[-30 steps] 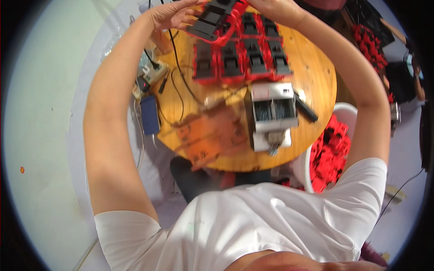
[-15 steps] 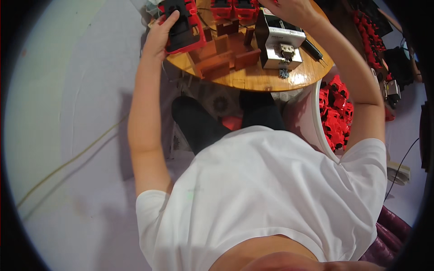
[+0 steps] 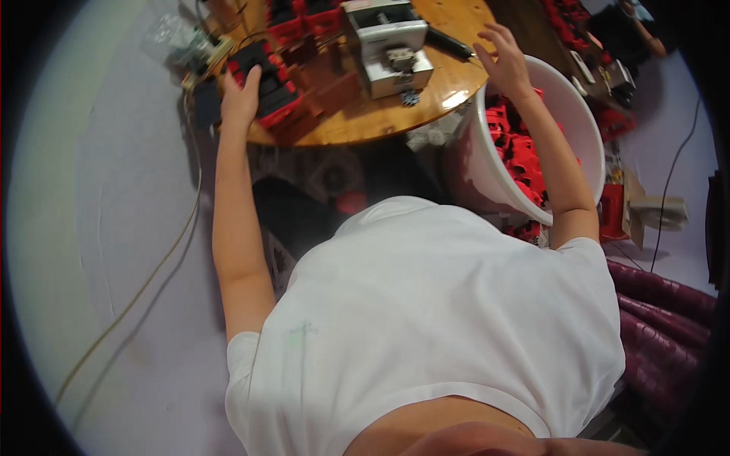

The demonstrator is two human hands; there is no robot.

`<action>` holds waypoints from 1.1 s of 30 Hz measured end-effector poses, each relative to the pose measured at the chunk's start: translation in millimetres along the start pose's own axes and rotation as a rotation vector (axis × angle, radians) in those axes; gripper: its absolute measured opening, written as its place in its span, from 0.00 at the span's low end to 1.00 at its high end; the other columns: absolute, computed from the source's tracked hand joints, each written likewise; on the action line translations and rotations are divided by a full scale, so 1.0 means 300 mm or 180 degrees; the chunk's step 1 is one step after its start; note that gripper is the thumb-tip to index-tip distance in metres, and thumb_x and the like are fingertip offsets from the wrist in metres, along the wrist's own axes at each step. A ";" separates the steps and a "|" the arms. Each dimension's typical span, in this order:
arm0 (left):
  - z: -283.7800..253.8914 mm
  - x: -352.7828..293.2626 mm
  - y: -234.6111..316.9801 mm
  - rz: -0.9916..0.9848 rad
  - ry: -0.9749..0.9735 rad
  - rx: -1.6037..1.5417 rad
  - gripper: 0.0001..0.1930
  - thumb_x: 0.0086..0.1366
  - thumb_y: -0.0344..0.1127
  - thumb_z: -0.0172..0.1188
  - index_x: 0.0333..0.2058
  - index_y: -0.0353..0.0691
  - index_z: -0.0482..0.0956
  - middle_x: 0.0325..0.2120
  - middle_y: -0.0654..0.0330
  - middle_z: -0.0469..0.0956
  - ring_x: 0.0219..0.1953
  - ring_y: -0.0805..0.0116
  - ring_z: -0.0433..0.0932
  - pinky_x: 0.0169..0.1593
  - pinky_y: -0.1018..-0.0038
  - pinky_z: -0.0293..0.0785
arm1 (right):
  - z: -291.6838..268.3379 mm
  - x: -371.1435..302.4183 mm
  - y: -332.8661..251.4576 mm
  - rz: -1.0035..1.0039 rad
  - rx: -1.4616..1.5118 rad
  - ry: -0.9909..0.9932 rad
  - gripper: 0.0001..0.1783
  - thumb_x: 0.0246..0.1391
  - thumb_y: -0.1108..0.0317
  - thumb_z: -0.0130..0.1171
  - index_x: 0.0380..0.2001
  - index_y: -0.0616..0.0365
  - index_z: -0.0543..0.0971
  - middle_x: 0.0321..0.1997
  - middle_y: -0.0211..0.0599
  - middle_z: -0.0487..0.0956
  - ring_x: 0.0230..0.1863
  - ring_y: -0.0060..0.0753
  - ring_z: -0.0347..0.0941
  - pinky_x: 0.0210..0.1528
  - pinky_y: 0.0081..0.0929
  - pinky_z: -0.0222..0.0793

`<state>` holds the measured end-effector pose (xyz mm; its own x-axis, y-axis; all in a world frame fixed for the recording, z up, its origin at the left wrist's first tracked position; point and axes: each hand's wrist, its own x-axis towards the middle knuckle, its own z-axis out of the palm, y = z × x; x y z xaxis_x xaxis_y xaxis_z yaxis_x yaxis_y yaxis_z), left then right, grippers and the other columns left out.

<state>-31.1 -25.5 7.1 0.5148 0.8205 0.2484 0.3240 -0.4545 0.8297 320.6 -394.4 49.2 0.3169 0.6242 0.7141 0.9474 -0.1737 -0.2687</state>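
Observation:
My left hand [image 3: 240, 99] grips a red and black plastic housing [image 3: 268, 82] at its near left side, the thumb lying on its black face. The housing is over a reddish-brown fixture [image 3: 331, 85] on the round wooden table; whether it rests on it I cannot tell. My right hand [image 3: 505, 67] is apart from everything, fingers spread and nothing in them, by the table's right edge. A silver metal box [image 3: 388, 49] stands between my hands, and a black pen-shaped tool [image 3: 450, 42] lies to its right.
More red and black housings [image 3: 304, 19] stand at the table's far side. A large white bucket [image 3: 589, 152] full of red plastic parts [image 3: 521, 156] stands at my right. Clear plastic bags [image 3: 173, 39] are at the far left. At the far right, another person's arm [image 3: 650, 38] shows.
My right hand has come back from the far side of the table to its right edge, now spread. The left hand still holds the housing, now nearer the brown fixture. The whole view has shifted.

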 end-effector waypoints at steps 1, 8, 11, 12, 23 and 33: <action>-0.015 -0.010 0.009 -0.0128 -0.0050 0.0409 0.41 0.59 0.61 0.60 0.59 0.33 0.65 0.47 0.42 0.77 0.54 0.49 0.75 0.57 0.64 0.68 | -0.009 -0.024 0.038 0.0143 -0.0050 -0.0088 0.15 0.54 0.63 0.64 0.42 0.59 0.78 0.53 0.44 0.76 0.40 0.46 0.78 0.37 0.32 0.76; -0.022 -0.056 -0.008 -0.0469 0.0064 -0.0021 0.42 0.61 0.55 0.62 0.66 0.36 0.57 0.57 0.43 0.69 0.56 0.53 0.72 0.57 0.67 0.68 | 0.210 -0.030 0.218 0.0755 -0.0154 -0.0684 0.23 0.52 0.58 0.64 0.46 0.61 0.76 0.44 0.51 0.80 0.50 0.53 0.74 0.50 0.42 0.70; 0.019 -0.096 0.087 -0.0819 -0.0100 -0.1022 0.40 0.64 0.48 0.63 0.67 0.37 0.54 0.56 0.52 0.69 0.52 0.63 0.73 0.52 0.70 0.73 | 0.383 -0.001 0.317 0.0887 -0.0320 -0.1020 0.25 0.51 0.56 0.65 0.46 0.62 0.76 0.47 0.54 0.78 0.51 0.54 0.73 0.53 0.43 0.69; 0.003 -0.112 0.120 -0.0990 -0.0102 -0.1262 0.39 0.64 0.47 0.62 0.67 0.37 0.54 0.55 0.53 0.70 0.52 0.65 0.73 0.50 0.71 0.74 | 0.431 0.022 0.312 0.0897 -0.0339 -0.1117 0.25 0.50 0.55 0.65 0.46 0.62 0.77 0.48 0.55 0.78 0.51 0.55 0.73 0.53 0.43 0.69; -0.022 -0.148 0.081 -0.1524 0.0104 -0.1500 0.30 0.63 0.49 0.64 0.56 0.35 0.69 0.36 0.65 0.78 0.31 0.82 0.77 0.27 0.84 0.73 | 0.322 0.195 0.343 0.1379 0.0809 -0.2111 0.23 0.47 0.63 0.66 0.46 0.62 0.74 0.36 0.52 0.79 0.41 0.53 0.76 0.44 0.41 0.71; -0.021 -0.056 0.070 -0.0855 -0.0386 -0.1533 0.28 0.64 0.39 0.63 0.59 0.35 0.66 0.48 0.60 0.75 0.49 0.71 0.74 0.55 0.75 0.69 | 0.249 0.373 0.276 0.0658 0.0912 -0.1279 0.21 0.46 0.69 0.65 0.45 0.59 0.74 0.36 0.51 0.79 0.40 0.52 0.77 0.41 0.39 0.71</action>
<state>-37.8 -46.7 23.6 0.5609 0.8269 -0.0387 0.0721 -0.0022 0.9974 431.2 -281.9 58.7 0.4008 0.8512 0.3387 0.7992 -0.1442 -0.5835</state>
